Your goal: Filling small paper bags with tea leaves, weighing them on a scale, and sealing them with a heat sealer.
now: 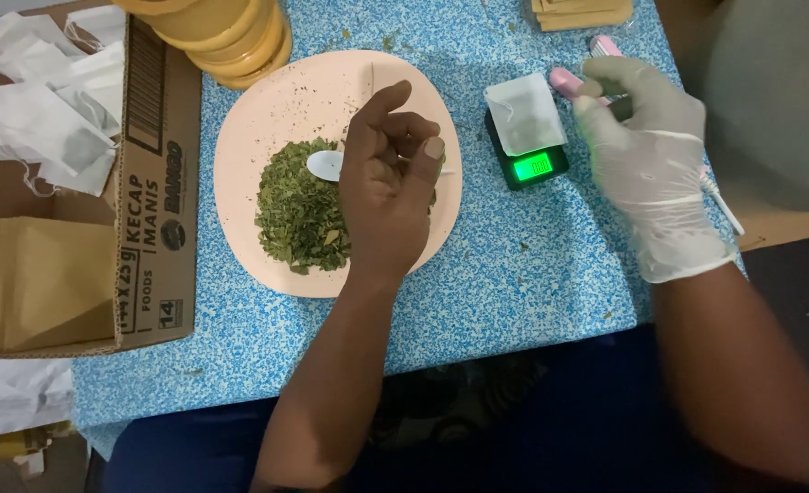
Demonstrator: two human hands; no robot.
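A pale pink plate (267, 100) on the blue speckled table holds a heap of dried green leaves (299, 215). My bare left hand (388, 178) hovers over the plate, its fingers closed on the handle of a small white spoon (324, 164) whose bowl rests at the top of the leaves. My right hand (651, 155), in a white glove, is to the right of a small black digital scale (537, 164) with a lit green display. A white filter bag (525, 114) lies on the scale. The gloved fingers curl around a dark object with a pink item (566, 82) beside it.
A cardboard box (153, 210) at the left holds several empty white filter bags (53, 100). Stacked yellow lids or containers (231, 36) stand at the back. Brown paper packets (583, 11) lie at the back edge. The table's front edge is near my lap.
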